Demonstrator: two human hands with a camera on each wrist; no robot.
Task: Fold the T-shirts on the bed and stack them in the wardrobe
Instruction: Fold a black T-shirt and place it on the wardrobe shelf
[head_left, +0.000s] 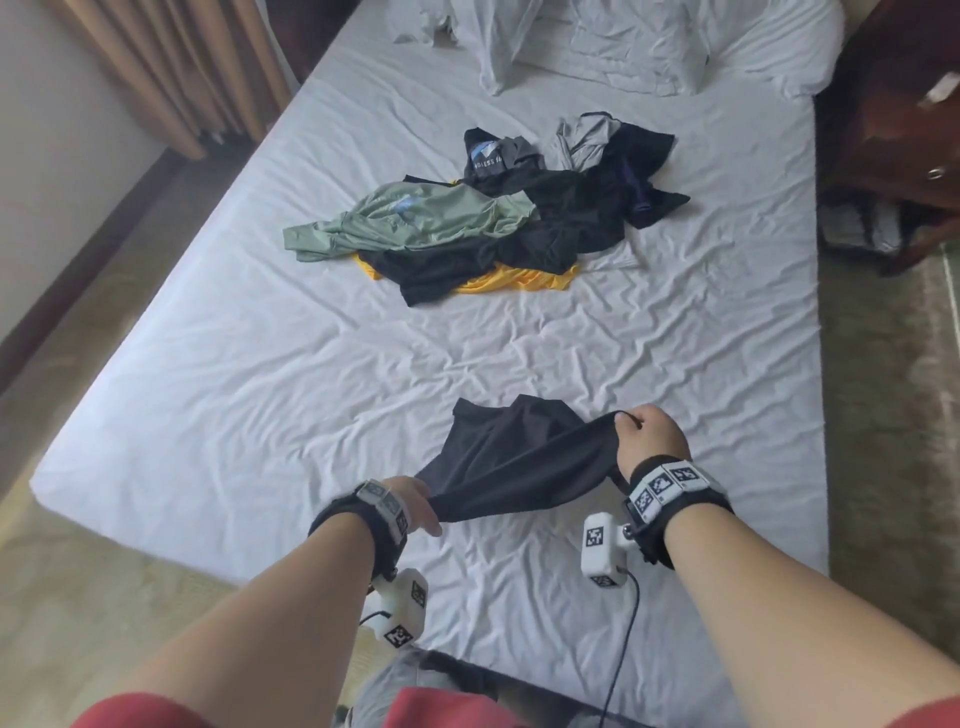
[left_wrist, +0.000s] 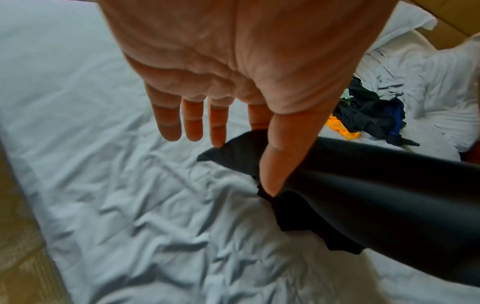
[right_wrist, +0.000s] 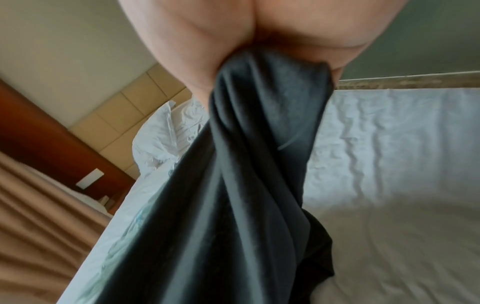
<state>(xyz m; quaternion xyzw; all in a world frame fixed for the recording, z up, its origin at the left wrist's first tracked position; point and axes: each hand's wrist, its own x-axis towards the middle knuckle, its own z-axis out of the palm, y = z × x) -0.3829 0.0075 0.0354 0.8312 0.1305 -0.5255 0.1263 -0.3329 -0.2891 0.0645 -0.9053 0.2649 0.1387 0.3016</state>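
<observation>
Black, slippery cloth: the T-shirt (head_left: 524, 462) hangs bunched between my hands just above the bed (head_left: 260, 364). My left hand (head_left: 415, 506) only pinches an edge between thumb and forefinger, other fingers (left_wrist: 193, 121) spread, so it could slip free. My right hand (head_left: 652, 441) fists the other end.

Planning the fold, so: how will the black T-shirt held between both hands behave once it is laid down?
The black T-shirt sags between the left hand and right hand, so it is probably floppy and will not keep a shape. It bunches into folds at the right grip, so it likely creases easily. The smooth sheen hints it may slide on the bed sheet.
</observation>
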